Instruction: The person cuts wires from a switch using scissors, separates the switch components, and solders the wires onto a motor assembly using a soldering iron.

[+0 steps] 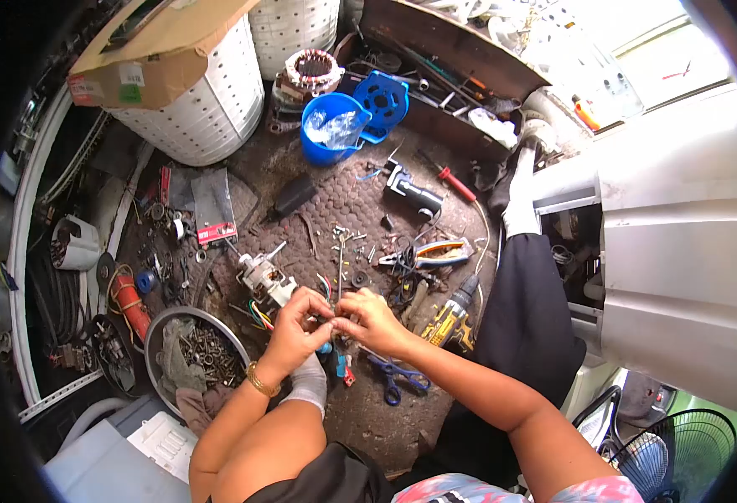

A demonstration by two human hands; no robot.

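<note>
My left hand and my right hand meet fingertip to fingertip above the floor, both pinched closed. Whatever lies between the fingers is too small and covered to make out. Just beyond the right fingers, a thin metal rod points away from me. Left of it sits a small electric motor with coloured wires, close to my left hand. Blue-handled scissors lie below my right forearm, and a yellow and black cordless drill rests to its right. Small screws are scattered past the rod.
Pliers, a black cylindrical motor and a red-handled soldering iron lie ahead. A metal bowl of bolts is at left. Behind stand a blue jug, a perforated drum and a long toolbox. A fan is at lower right.
</note>
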